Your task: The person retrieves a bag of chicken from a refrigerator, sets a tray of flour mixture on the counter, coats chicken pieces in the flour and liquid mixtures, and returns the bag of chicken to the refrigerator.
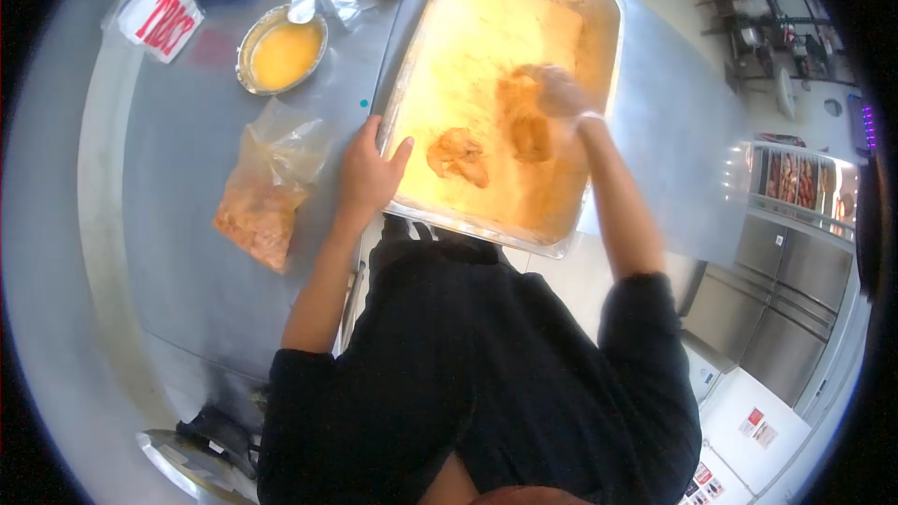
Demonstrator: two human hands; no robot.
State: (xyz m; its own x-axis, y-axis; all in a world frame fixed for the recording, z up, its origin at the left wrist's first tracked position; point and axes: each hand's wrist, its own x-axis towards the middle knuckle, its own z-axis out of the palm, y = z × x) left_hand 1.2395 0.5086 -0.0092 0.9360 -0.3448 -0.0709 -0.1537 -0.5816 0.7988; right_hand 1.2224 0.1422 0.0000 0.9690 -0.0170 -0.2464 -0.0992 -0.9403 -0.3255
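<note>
Meat (458, 159) lies nearer the left hand (370, 173), which holds the tray (468, 223), than the right hand (559, 93), whose fingers blur unreadably.

Single head-worn view, looking downward

Coated meat (458, 157) on orange powder (477, 28), metal tray (477, 227)

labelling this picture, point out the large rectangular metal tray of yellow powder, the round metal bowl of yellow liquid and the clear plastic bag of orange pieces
Large rectangular metal tray (477, 230): head view, near rim.
Round metal bowl (245, 50): head view, left inner wall.
Clear plastic bag (273, 154): head view, clear upper part.
</note>
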